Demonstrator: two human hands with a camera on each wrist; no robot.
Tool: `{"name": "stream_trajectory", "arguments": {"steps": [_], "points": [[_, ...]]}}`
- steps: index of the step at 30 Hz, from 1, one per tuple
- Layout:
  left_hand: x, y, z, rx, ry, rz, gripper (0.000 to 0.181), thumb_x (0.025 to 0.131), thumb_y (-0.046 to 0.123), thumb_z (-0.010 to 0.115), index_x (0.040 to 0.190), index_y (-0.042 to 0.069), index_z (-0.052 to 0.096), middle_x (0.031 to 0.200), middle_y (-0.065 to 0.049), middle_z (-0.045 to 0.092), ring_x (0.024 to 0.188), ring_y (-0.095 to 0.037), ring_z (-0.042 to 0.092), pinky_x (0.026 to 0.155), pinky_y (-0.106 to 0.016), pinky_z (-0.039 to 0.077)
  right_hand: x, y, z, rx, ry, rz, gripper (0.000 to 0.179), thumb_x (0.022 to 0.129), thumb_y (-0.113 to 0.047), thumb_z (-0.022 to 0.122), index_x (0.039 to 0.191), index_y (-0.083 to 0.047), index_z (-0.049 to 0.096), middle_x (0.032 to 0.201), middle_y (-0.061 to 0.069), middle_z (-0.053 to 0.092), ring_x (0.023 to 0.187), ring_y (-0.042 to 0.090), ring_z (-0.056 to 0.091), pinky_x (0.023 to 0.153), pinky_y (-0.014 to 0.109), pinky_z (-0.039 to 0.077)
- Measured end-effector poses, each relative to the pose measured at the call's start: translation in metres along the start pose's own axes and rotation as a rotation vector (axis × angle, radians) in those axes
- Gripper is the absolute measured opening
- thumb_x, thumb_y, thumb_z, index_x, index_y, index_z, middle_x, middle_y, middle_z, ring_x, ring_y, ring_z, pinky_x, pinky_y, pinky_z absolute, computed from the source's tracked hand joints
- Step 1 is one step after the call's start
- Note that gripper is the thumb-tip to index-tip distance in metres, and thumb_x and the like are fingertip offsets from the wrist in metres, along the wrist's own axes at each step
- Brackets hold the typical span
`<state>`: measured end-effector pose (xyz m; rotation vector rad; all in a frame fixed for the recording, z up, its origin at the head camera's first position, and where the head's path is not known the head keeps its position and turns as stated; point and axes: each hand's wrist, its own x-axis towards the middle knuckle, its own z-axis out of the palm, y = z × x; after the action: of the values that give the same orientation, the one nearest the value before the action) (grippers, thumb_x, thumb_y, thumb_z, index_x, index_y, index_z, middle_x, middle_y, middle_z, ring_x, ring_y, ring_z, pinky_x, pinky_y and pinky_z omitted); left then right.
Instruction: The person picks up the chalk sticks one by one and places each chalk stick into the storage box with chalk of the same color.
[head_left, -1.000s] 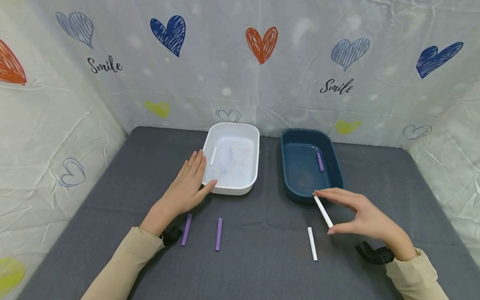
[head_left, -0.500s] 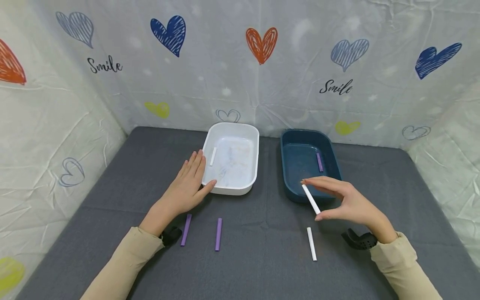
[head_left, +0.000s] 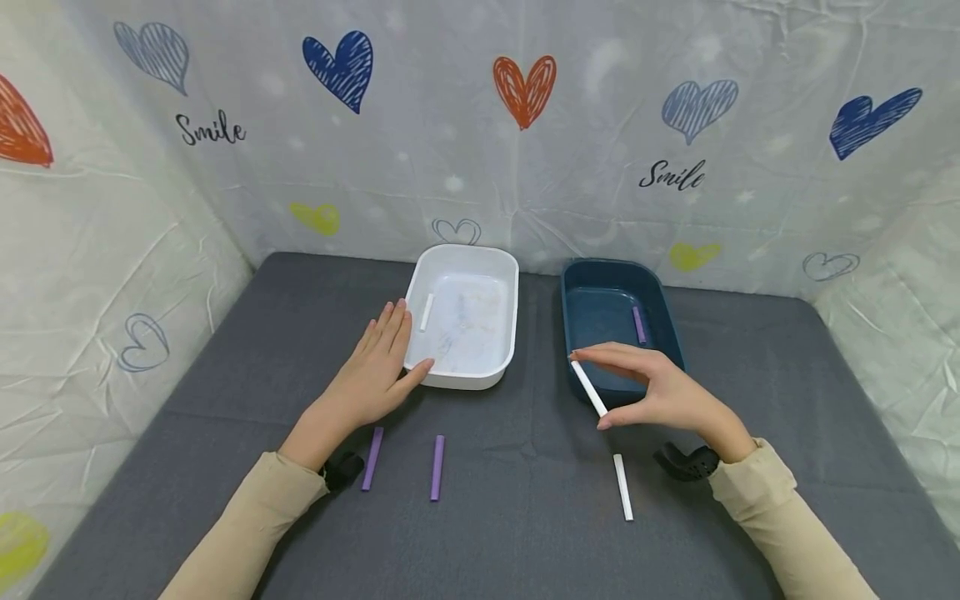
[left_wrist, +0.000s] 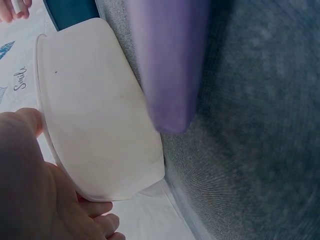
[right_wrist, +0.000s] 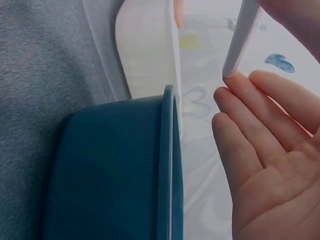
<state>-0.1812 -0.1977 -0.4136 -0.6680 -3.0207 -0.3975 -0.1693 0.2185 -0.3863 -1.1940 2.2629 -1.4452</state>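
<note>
My right hand [head_left: 652, 387] pinches a white chalk stick [head_left: 588, 388] lengthwise between thumb and fingertips, over the near side of the dark blue tub [head_left: 567, 333]. In the right wrist view the chalk stick [right_wrist: 242, 40] stands clear above the tub's rim. My left hand [head_left: 371, 375] rests with straight fingers on the left rim of the white tub [head_left: 512, 333]; the left wrist view shows its fingers along that rim. Inside the white tub lies a short white chalk stick [head_left: 427, 312]. A purple chalk stick [head_left: 638, 324] lies in the blue tub.
Two purple chalk sticks, one at the left [head_left: 372, 459] and one beside it [head_left: 437, 468], lie on the grey cloth [head_left: 510, 533] before the white tub. Another white chalk stick [head_left: 623, 487] lies below my right hand. A printed curtain [head_left: 420, 150] hangs behind the table.
My right hand has moved left and slightly away from me, carrying the white chalk stick from the blue tub's near right corner toward its left side. My left hand stays still.
</note>
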Motion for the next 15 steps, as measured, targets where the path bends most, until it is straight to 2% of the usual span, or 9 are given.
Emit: {"name": "stream_trajectory", "arguments": {"steps": [15], "points": [[-0.001,0.002,-0.003,-0.012,0.001,-0.002,0.084,0.105,0.054,0.034,0.155,-0.007,0.005,0.164,-0.018,-0.006,0.151,-0.032,-0.008,0.12,-0.052,0.003,0.037,0.002,0.009,0.055,-0.013,-0.055,0.079,0.075,-0.009,0.087,0.145,-0.009,0.051,0.146,0.003,0.051,0.138,0.022,0.043,0.114,0.035,0.033]]}}
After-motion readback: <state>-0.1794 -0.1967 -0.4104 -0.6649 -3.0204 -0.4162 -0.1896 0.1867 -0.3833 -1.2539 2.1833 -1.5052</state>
